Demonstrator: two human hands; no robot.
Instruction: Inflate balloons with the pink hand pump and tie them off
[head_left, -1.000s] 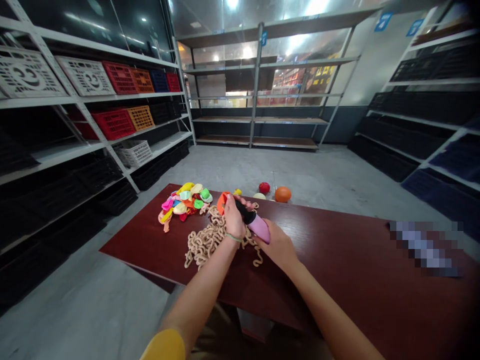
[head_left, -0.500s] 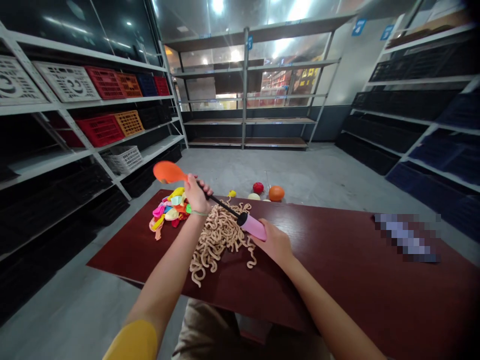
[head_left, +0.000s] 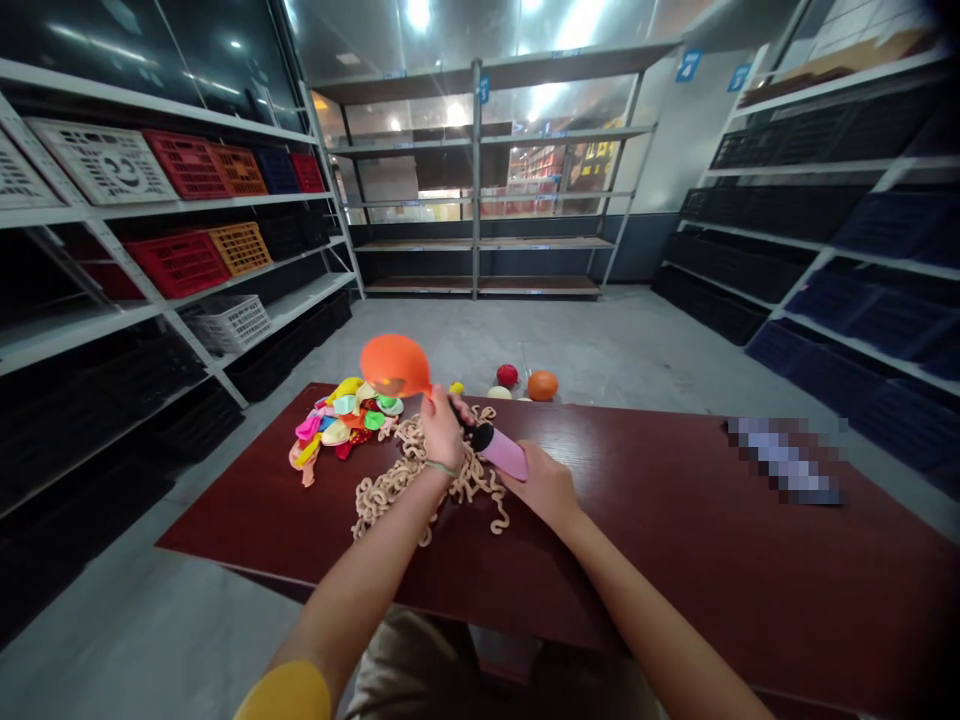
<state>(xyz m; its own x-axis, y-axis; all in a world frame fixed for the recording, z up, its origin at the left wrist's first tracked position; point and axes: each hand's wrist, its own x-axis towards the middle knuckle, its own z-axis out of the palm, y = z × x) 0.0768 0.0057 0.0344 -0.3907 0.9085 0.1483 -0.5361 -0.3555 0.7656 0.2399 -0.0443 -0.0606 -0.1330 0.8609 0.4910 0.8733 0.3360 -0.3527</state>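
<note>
Left hand (head_left: 442, 430) and right hand (head_left: 544, 488) grip a pink hand pump (head_left: 504, 453) with an orange balloon (head_left: 395, 365) on its nozzle

Both hands are closed and held up over a dark red desk (head_left: 675, 550), close together near its far edge. The left hand is clenched upright around the pump's slim black end, at the point where the balloon's neck meets it. A thin green band (head_left: 442, 468) circles that wrist, and a yellow sleeve (head_left: 285, 692) shows near the elbow. The right hand is wrapped around the pink barrel, which slants down toward it.

The orange balloon is partly inflated, round and smooth, and sits just above and to the left of the left hand, clear of the desk. Directly beneath both hands lies a loose tangle of beige knobbly cord (head_left: 390, 505), spread over the desk. Left of the left hand is a heap of small, limp balloons (head_left: 337, 425) in yellow, pink, green, red and cream. Beyond the hands, past the desk's far edge, round red, orange and cream objects (head_left: 542, 385) lie on the grey floor. Far to the right of the right hand, a pixelated patch (head_left: 786, 460) hides whatever lies on the desk.
</note>
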